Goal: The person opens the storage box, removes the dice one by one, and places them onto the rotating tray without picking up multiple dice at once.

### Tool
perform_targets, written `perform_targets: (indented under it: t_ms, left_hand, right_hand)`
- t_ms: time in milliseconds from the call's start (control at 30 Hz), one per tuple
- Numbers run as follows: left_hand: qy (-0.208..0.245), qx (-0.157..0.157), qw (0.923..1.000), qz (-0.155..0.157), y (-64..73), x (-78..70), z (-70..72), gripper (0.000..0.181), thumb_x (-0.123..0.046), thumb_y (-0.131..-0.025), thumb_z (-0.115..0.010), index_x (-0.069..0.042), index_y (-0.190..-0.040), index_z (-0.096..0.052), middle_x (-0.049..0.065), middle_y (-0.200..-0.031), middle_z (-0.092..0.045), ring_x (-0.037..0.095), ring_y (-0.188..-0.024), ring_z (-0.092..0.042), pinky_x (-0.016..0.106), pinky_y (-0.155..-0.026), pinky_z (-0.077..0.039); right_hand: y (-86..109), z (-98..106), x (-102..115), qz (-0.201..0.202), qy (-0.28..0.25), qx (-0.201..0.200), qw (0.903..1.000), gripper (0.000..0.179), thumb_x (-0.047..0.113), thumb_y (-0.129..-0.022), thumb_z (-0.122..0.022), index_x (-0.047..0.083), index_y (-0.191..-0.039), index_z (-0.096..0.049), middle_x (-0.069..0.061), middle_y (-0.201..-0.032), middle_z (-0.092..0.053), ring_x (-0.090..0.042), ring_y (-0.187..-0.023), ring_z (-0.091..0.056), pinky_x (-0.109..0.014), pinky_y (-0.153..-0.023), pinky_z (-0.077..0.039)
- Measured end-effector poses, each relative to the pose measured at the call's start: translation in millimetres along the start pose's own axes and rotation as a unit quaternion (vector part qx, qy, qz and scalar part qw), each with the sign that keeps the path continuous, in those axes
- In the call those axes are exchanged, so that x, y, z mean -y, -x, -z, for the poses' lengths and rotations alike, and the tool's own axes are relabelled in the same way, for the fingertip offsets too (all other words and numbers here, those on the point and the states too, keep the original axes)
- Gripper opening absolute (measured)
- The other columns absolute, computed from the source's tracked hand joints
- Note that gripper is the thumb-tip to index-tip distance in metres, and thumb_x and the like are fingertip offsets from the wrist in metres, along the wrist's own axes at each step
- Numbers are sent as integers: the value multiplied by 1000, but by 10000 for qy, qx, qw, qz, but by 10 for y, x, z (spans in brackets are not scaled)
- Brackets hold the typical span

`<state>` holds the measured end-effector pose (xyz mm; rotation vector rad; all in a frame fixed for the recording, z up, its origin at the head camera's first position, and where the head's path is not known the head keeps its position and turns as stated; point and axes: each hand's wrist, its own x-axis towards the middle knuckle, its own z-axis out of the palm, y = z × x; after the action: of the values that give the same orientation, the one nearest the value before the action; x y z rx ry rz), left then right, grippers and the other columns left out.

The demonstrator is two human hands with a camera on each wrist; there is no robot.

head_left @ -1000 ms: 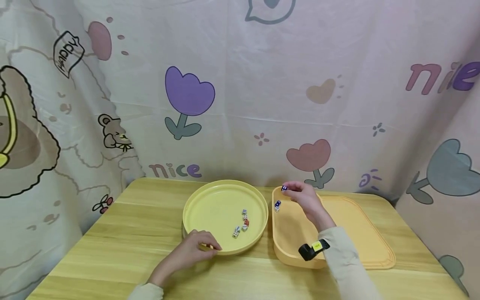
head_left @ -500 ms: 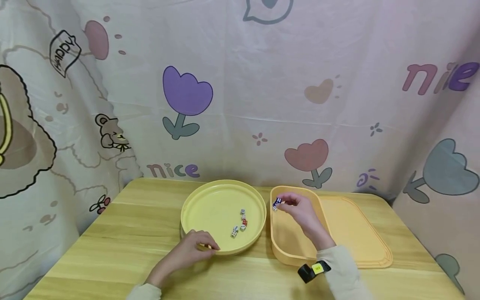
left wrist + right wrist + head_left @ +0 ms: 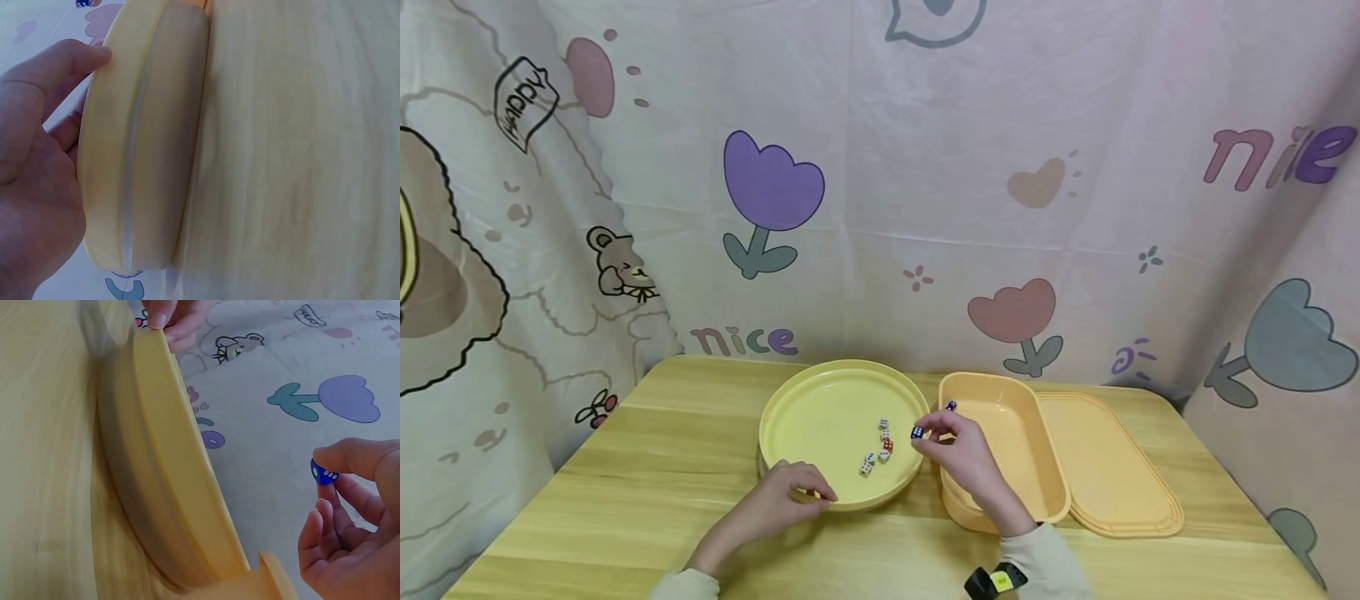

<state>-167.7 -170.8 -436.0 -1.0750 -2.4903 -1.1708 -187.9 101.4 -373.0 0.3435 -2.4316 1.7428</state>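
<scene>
Blue die (image 3: pixel 917 432): raised above rim level, near the right side of the yellow tray (image 3: pixel 808 425); the right wrist view shows it clear of the wall.
Right fingers: drawn in to the die's width, your right hand (image 3: pixel 958 454) pinching it between thumb and fingertip.
Governing relation: your white dice (image 3: pixel 866 470) and red die (image 3: pixel 888 446) lie inside the tray, to the left of the pinched die; lowering it beside them would seem to call for leftward travel first.
Long axis: none to align, the die being a cube; the group of dice runs from farther off toward you, bending left at its near end.
Nearer hand: your right; your left hand (image 3: pixel 797 493) pinches the tray's near rim, fingers closed on that edge, well apart from the blue die.
Orange box (image 3: pixel 1018 454): to the tray's right, with a second blue die (image 3: pixel 951 406) by its left wall, just beyond your right fingers.
</scene>
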Motion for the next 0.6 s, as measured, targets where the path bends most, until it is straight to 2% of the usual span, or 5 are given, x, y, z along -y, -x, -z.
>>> perform_targets:
  t_ms: [167, 300, 433, 600]
  left_hand:
    - [-28, 10, 10000, -37, -7, 5, -5, 9, -15, -80, -68, -22, -85, -69, -18, -84, -61, 3, -79, -54, 29, -72, -29]
    - [-42, 27, 10000, -30, -12, 6, -7, 9, -15, -79, -69, -22, -85, -69, -17, -84, -62, 2, -78, -54, 29, -72, -29]
    - [-33, 34, 10000, -26, -10, 13, -2, 8, -16, -80, -68, -23, -86, -69, -15, -84, -62, 2, -79, -54, 29, -72, -29]
    - [-5, 18, 10000, -24, -9, 12, 0, 8, -16, -81, -68, -23, -86, -69, -17, -84, -62, 2, -79, -54, 29, -72, -29]
  right_hand:
    - [49, -44, 221, 34, 59, -8, 10000, 14, -6, -74, -68, -3, -86, -64, -4, -72, -53, -20, -72, -49, -22, -60, -42]
    - [52, -62, 255, 4, 79, -31, 10000, 14, -6, -75, -68, -3, -87, -64, -6, -75, -54, -19, -73, -49, -22, -61, -42]
    - [22, -82, 192, 108, 55, -98, 9999, 15, -4, -74, -69, -2, -88, -64, -6, -77, -55, -21, -74, -50, -24, -62, -42]
    - [-62, -102, -53, 247, 107, -55, 9996, 23, 3, -74, -72, 2, -96, -64, -3, -90, -59, -24, -85, -51, -28, -69, -42]
